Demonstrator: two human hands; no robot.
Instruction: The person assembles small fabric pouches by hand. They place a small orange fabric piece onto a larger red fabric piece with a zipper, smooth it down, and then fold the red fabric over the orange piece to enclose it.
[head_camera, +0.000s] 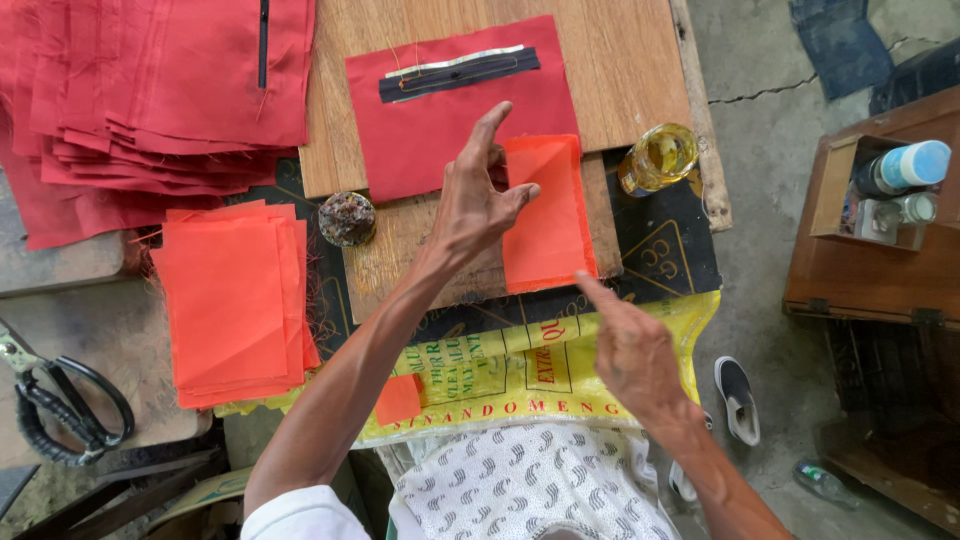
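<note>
While the left hand (478, 205) presses spread fingers (490, 125) on the left edge of the orange fabric piece (548, 212), the right hand (632, 350) points 1 extended finger at that piece's lower right corner, at 5 o'clock from it; neither hand grips anything, the left lying open and flat, the right loosely curled apart from the index.

Item 1: orange fabric piece, rectangular, thin woven cloth with a diagonal crease, lying on the wooden board (620, 70) and overlapping the lower right of the red panel (430, 120). Handling note, as a judgement: square the edges against the panel and hold it flat with steady, even pressure so the light cloth does not creep.

Item 2: red panel, matte cloth, with a dark zip strip (458, 74) sewn across its top.

Item 3: stack of orange pieces (232, 305), at 9 o'clock, edges frayed.

Item 4: pile of red panels (150, 90), at 10 o'clock.

Item 5: small round cluttered dish (347, 218), beside the left wrist.

Item 6: glass jar of yellow liquid (658, 157), at 3 o'clock, clear and glossy.

Item 7: black-handled scissors (60, 400), at 8 o'clock on the worktop (100, 330).
</note>
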